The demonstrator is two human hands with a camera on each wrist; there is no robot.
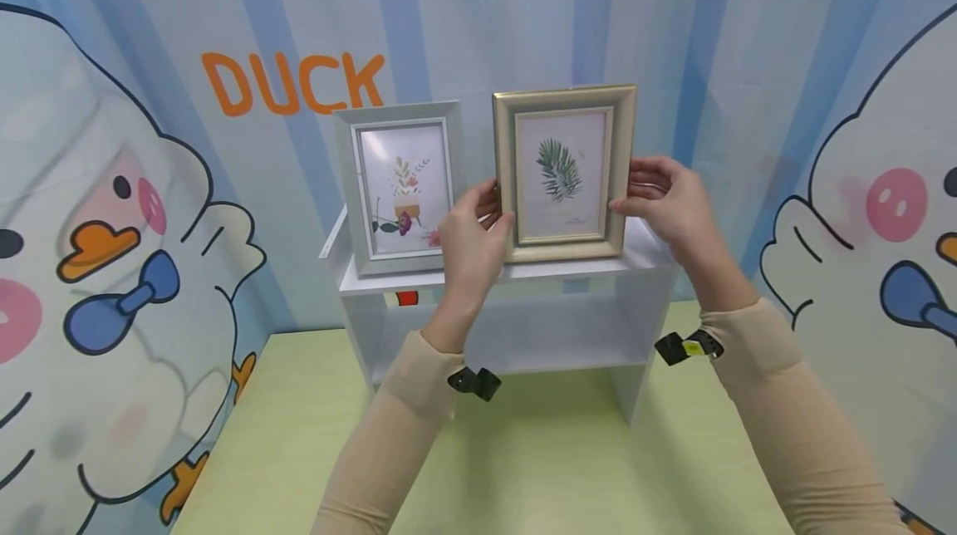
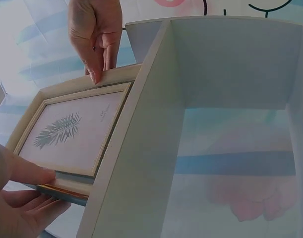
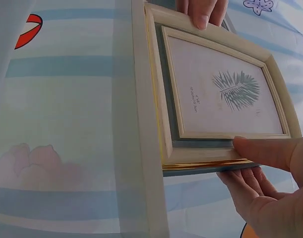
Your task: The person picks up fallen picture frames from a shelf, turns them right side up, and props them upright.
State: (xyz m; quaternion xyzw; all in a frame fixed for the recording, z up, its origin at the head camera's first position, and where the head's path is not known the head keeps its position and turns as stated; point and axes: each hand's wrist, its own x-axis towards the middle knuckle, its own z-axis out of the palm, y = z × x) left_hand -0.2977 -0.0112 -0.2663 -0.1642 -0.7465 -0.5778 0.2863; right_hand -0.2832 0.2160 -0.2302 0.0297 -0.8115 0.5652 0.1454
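A gold picture frame with a green palm leaf print stands upright at the right of the white shelf's top board. My left hand grips its left edge, thumb on the front and fingers behind. On its right edge my right hand pinches the same way, as the right wrist view shows with the right hand at the frame's side. To the left stands a silver picture frame with a potted plant print, partly hidden by my left hand.
The small white shelf unit has a lower board and stands on a pale yellow-green table. Behind hangs a blue striped curtain with cartoon ducks. The shelf's left side panel rises a little above the top board.
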